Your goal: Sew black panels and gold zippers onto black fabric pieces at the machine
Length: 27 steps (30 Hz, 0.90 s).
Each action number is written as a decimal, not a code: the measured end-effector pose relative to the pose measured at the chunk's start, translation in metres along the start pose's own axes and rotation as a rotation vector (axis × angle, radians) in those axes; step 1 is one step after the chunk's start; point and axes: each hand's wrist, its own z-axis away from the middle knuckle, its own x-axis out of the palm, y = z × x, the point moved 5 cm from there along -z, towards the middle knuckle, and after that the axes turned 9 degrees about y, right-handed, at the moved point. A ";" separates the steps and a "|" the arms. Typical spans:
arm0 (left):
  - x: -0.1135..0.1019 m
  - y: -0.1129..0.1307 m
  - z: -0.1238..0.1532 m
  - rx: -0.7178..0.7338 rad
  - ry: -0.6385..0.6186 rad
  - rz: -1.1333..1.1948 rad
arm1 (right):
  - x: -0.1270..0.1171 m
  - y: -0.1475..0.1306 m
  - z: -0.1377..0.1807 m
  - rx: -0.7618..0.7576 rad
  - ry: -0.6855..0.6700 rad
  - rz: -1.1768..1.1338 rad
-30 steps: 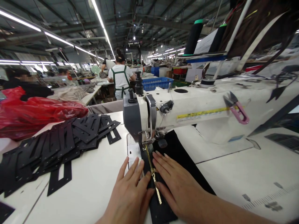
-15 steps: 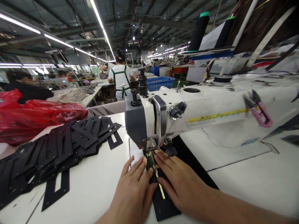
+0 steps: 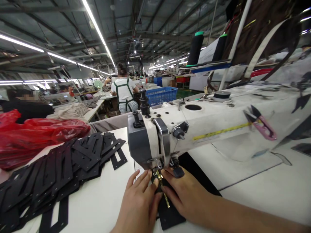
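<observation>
A gold-toothed zipper (image 3: 166, 196) lies along a black strip-shaped piece (image 3: 171, 219), which runs under the foot of a white and grey sewing machine (image 3: 139, 144). My left hand (image 3: 139, 200) lies flat on the left side of the piece, fingers stretched toward the foot. On the other side, my right hand (image 3: 187, 191) rests with extended fingers beside the zipper, its fingertips partly hidden behind the machine parts. The gold slider sits just in front of the foot, between both hands. The needle itself cannot be made out.
Black frame-shaped pieces (image 3: 60, 174) are heaped on the left of the table, beside a red plastic bag (image 3: 46, 129). Pink thread snips (image 3: 264, 127) are on the machine arm. Behind are a blue crate (image 3: 162, 94) and a person in a white shirt (image 3: 123, 90).
Both hands and the black piece have advanced toward the machine, bringing the zipper's slider closer to the foot. The view has tilted up slightly, so the machine appears lower.
</observation>
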 end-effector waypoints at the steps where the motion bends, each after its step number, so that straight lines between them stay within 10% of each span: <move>1: 0.000 0.000 0.000 -0.006 0.003 -0.004 | 0.001 0.003 -0.001 0.028 0.022 0.005; 22: 0.000 0.008 0.003 -0.073 -0.034 -0.099 | 0.005 0.017 -0.026 0.240 -0.074 0.312; 27: -0.007 0.017 0.018 -0.113 -0.005 -0.050 | -0.018 -0.021 0.021 -0.109 -0.021 0.135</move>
